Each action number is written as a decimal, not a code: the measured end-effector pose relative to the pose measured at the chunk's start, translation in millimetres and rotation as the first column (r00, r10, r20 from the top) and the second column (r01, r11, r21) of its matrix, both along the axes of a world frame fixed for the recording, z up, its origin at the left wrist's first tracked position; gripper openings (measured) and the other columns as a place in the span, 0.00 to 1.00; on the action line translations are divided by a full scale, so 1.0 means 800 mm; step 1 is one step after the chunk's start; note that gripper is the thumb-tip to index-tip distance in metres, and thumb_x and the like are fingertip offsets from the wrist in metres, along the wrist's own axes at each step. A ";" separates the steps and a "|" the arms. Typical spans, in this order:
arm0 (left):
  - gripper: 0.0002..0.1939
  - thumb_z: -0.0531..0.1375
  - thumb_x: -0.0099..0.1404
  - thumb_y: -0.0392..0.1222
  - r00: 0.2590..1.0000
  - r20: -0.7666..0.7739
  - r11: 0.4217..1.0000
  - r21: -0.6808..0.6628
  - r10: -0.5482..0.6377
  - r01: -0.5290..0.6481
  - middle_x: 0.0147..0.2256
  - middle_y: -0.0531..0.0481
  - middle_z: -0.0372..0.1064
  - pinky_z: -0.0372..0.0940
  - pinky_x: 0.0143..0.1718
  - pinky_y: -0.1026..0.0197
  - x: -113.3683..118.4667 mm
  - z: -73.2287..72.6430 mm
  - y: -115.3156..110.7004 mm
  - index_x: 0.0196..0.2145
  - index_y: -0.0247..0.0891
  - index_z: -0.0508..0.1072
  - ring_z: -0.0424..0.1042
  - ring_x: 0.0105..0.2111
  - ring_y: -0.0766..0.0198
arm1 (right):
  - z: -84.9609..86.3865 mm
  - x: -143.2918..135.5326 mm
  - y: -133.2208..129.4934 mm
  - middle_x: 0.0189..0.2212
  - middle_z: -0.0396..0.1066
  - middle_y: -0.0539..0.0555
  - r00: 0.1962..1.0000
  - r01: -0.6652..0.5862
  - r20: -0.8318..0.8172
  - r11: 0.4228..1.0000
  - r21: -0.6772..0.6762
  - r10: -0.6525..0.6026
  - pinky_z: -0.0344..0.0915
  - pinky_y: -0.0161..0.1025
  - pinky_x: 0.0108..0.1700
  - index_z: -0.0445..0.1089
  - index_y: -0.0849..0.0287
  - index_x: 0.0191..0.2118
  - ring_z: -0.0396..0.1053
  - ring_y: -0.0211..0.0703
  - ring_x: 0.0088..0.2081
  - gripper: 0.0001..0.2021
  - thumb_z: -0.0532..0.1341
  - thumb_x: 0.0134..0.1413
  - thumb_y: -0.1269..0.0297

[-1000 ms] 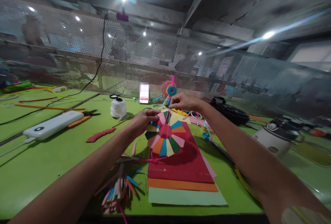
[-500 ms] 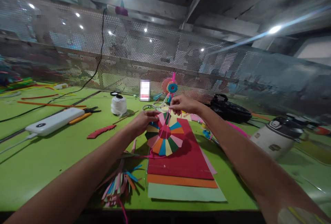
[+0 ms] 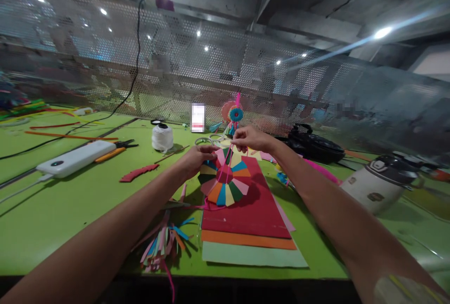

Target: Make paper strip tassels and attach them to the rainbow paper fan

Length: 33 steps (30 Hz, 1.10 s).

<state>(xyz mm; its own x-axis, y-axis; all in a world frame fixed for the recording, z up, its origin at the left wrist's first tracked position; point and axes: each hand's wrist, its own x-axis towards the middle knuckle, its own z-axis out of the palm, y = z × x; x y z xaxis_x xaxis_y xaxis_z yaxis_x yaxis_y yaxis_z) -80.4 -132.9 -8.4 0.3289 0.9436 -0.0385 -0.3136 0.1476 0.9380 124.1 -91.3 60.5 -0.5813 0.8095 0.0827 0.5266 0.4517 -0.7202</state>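
A round paper rosette [image 3: 224, 190] of many-coloured wedges is held tilted above a stack of coloured paper. My left hand [image 3: 197, 159] pinches its upper left rim between thumb and fingers. At the top, my right hand [image 3: 251, 139] is closed on a pink string [image 3: 229, 161], which runs down to the rosette's red centre. More pink cord [image 3: 211, 207] lies by the rosette's lower edge. Beneath are sheets of red paper [image 3: 242, 222], orange paper [image 3: 253, 240] and pale green paper [image 3: 253, 255]. A tassel of paper strips [image 3: 163, 243] lies left of the stack.
On the left are a white power bank [image 3: 75, 159], pliers [image 3: 116, 151], a thread spool [image 3: 162, 138] and a red paper piece [image 3: 138, 173]. Behind stand a lit phone [image 3: 198, 117] and a paper decoration [image 3: 235, 114]. A black bag [image 3: 312, 144] and a kettle [image 3: 381, 184] are right.
Both hands keep their grip, and the rosette and string stay almost in place. The whole view has shifted slightly with the camera.
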 end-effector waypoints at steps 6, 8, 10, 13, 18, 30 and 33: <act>0.17 0.64 0.45 0.30 1.000 -0.020 1.000 0.008 0.001 0.000 0.23 0.49 0.71 0.65 0.23 0.63 0.000 -0.003 0.001 0.37 0.31 0.74 0.69 0.20 0.66 | -0.003 -0.003 -0.006 0.19 0.70 0.52 0.997 0.002 -0.080 0.999 -0.034 -0.005 0.64 0.32 0.24 0.66 0.63 0.25 0.67 0.34 0.21 0.09 0.61 0.51 0.64; 0.18 0.64 0.46 0.30 0.999 -0.032 1.000 0.013 0.002 -0.002 0.24 0.49 0.71 0.65 0.23 0.63 0.000 -0.003 0.001 0.38 0.31 0.74 0.69 0.21 0.65 | -0.004 -0.005 -0.009 0.22 0.71 0.53 0.991 0.001 -0.130 0.998 -0.070 -0.010 0.65 0.33 0.25 0.67 0.64 0.25 0.68 0.34 0.22 0.08 0.62 0.50 0.65; 0.19 0.64 0.46 0.31 0.999 -0.048 1.000 0.018 0.009 -0.008 0.24 0.48 0.71 0.66 0.23 0.62 0.001 -0.004 0.001 0.39 0.30 0.74 0.70 0.21 0.65 | -0.006 -0.007 -0.011 0.22 0.71 0.53 0.985 0.019 -0.166 0.994 -0.110 -0.038 0.66 0.32 0.26 0.68 0.64 0.25 0.68 0.34 0.22 0.08 0.62 0.50 0.65; 0.20 0.63 0.47 0.31 0.997 -0.078 0.999 0.031 0.019 -0.017 0.24 0.49 0.71 0.66 0.23 0.63 0.000 -0.005 0.001 0.41 0.30 0.73 0.69 0.21 0.66 | -0.011 -0.009 -0.013 0.21 0.70 0.52 0.972 0.081 -0.205 0.982 -0.171 -0.115 0.66 0.32 0.24 0.67 0.64 0.25 0.67 0.33 0.20 0.07 0.62 0.50 0.68; 0.21 0.63 0.48 0.33 0.989 -0.144 0.997 0.082 0.014 -0.002 0.23 0.50 0.69 0.65 0.24 0.62 -0.001 -0.006 0.000 0.42 0.31 0.72 0.68 0.21 0.66 | -0.021 -0.010 -0.010 0.19 0.70 0.52 0.958 0.103 -0.242 0.974 -0.204 -0.152 0.65 0.32 0.23 0.67 0.64 0.24 0.67 0.33 0.19 0.07 0.63 0.50 0.68; 0.35 0.67 0.46 0.45 0.766 -0.621 0.823 0.515 0.165 0.240 0.22 0.59 0.57 0.55 0.25 0.66 0.002 -0.014 0.010 0.53 0.34 0.66 0.57 0.23 0.70 | -0.032 -0.008 -0.006 0.20 0.71 0.52 0.954 0.106 -0.257 0.975 -0.193 -0.154 0.65 0.32 0.23 0.67 0.64 0.25 0.68 0.34 0.19 0.07 0.64 0.48 0.69; 0.36 0.65 0.48 0.45 0.656 -0.702 0.776 0.566 0.278 0.277 0.23 0.57 0.59 0.57 0.26 0.65 0.004 -0.017 0.010 0.54 0.31 0.64 0.59 0.24 0.68 | -0.034 -0.008 -0.007 0.19 0.70 0.52 0.951 0.113 -0.263 0.974 -0.195 -0.162 0.65 0.32 0.22 0.67 0.64 0.24 0.67 0.33 0.19 0.07 0.63 0.49 0.69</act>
<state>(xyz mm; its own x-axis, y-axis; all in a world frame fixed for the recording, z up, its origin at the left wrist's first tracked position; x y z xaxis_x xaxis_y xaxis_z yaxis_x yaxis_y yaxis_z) -77.1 -125.1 -21.6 0.4504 0.8457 0.2863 0.4941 -0.5032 0.7089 117.5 -96.8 33.1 -0.4380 0.8960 0.0729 0.3444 0.2422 -0.9070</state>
